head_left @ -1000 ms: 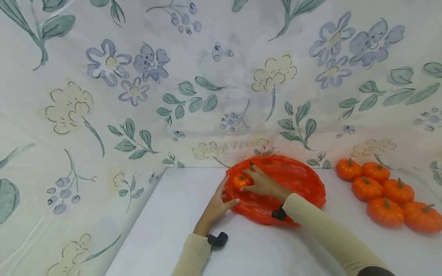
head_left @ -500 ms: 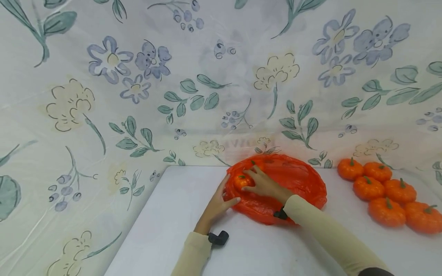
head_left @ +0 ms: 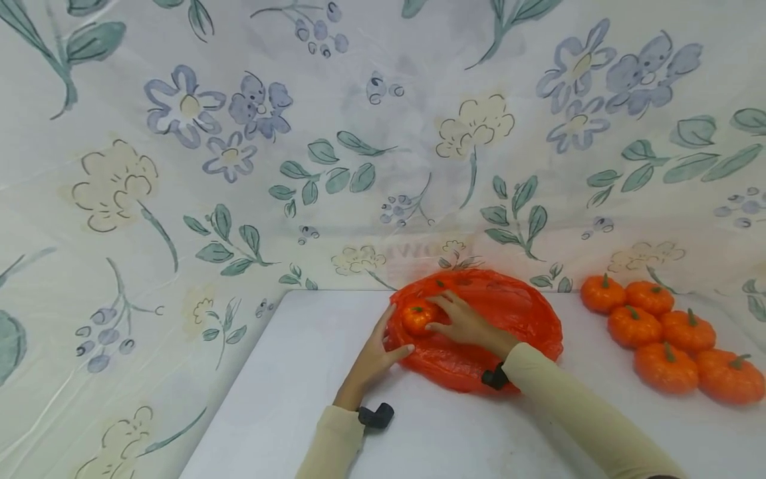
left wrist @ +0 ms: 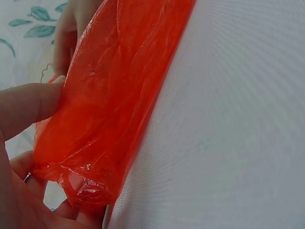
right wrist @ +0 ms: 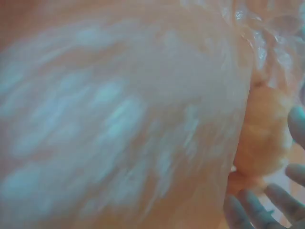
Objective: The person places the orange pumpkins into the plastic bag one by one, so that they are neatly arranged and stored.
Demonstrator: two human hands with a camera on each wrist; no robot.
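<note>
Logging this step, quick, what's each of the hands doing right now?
Left hand: grips the orange bag edge.
Right hand: fingers on small pumpkin; grip unclear.

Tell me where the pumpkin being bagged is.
Head view, table centre: the small pumpkin sits at the orange plastic bag's left end, between left hand and right hand.

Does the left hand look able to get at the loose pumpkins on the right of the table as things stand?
Probably not easily: the left hand pinches the orange bag's left edge, and the right hand and bag lie between it and the loose pumpkins.
</note>
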